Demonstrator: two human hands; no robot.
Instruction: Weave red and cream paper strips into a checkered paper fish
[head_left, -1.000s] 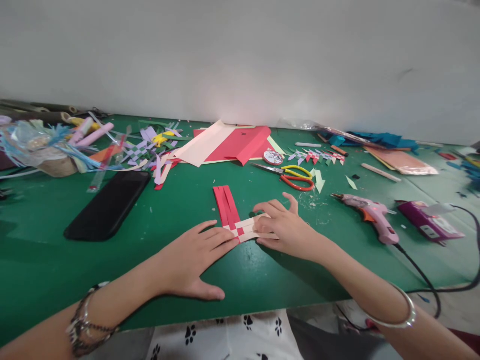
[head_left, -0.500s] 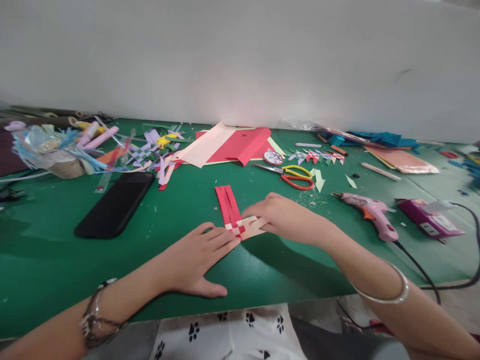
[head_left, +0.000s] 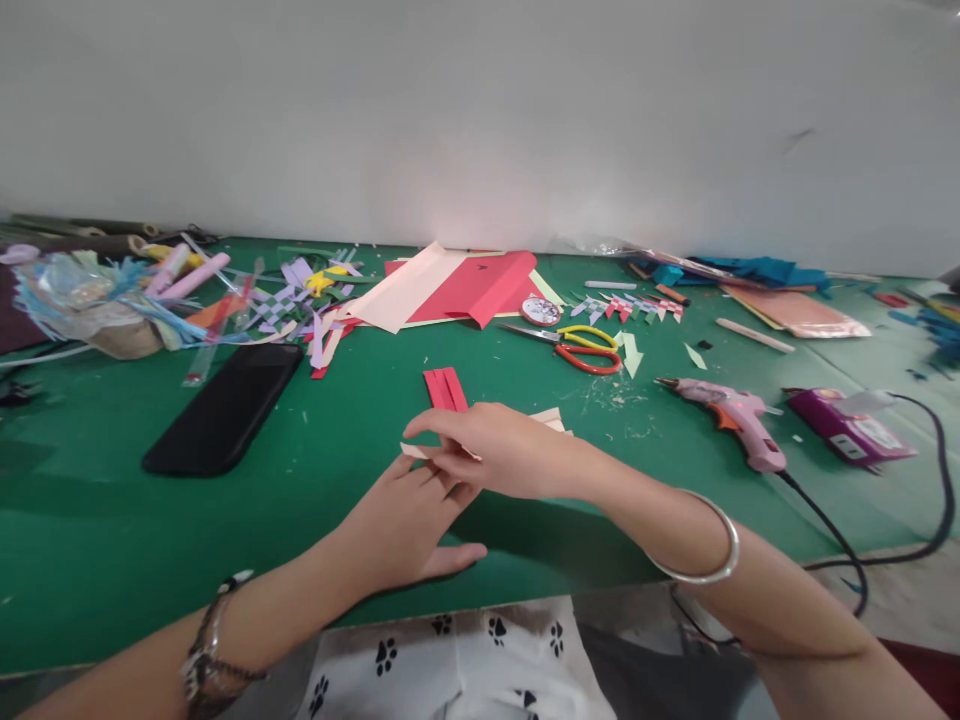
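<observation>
A small weave of red strips (head_left: 445,388) and cream strips (head_left: 551,418) lies on the green table (head_left: 360,400) in front of me. My left hand (head_left: 405,520) lies flat on the table, its fingertips on the weave's near edge. My right hand (head_left: 495,450) has crossed over to the left and covers most of the weave. Its fingers pinch the end of a cream strip (head_left: 412,450) that sticks out to the left. Only the far ends of the red strips and a cream corner on the right show.
A black phone (head_left: 225,408) lies at left. Scissors (head_left: 581,350) and a small round tin (head_left: 540,311) lie behind the weave, beside red and cream paper sheets (head_left: 457,285). A pink glue gun (head_left: 731,415) with its black cord lies at right. Paper scraps (head_left: 300,300) litter the back left.
My right hand has swung from the weave's right side across to its left and now pinches a cream strip end. The left hand has stayed pressed on the near edge.
</observation>
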